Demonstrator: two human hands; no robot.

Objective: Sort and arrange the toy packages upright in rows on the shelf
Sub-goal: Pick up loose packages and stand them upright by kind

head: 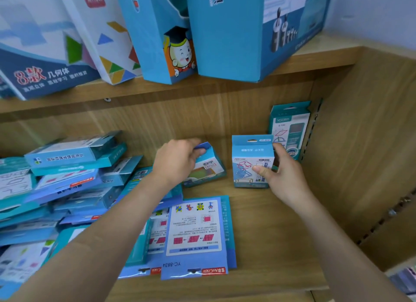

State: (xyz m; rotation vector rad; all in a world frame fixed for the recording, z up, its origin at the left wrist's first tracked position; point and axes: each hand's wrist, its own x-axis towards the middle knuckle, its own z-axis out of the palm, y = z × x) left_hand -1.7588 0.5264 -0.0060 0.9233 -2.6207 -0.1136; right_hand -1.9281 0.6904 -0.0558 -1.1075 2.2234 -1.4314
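Cardboard, likely light and stiff: take the edges. Your right hand (286,173) pinches the upright box (247,153); left hand (177,160) grips the tilted box (208,166).

1. Small blue box (252,164): carton with a hang tab and a cube-frame drawing. It stands upright on the shelf (270,223), right of centre. The right hand (283,173) pinches it, thumb on the front face.
2. Tilted blue box (207,166): similar carton, leaning, just left of item 1. The left hand (177,162) grips its top.
3. Teal package (290,128): taller, upright in the back right corner, just behind item 1.
4. Flat blue card packs (193,234): overlapping and lying flat at the shelf front. Printed with pink squares and marked YC-8834.
5. Heap (67,178): many blue and teal packages piled askew at the shelf's left.
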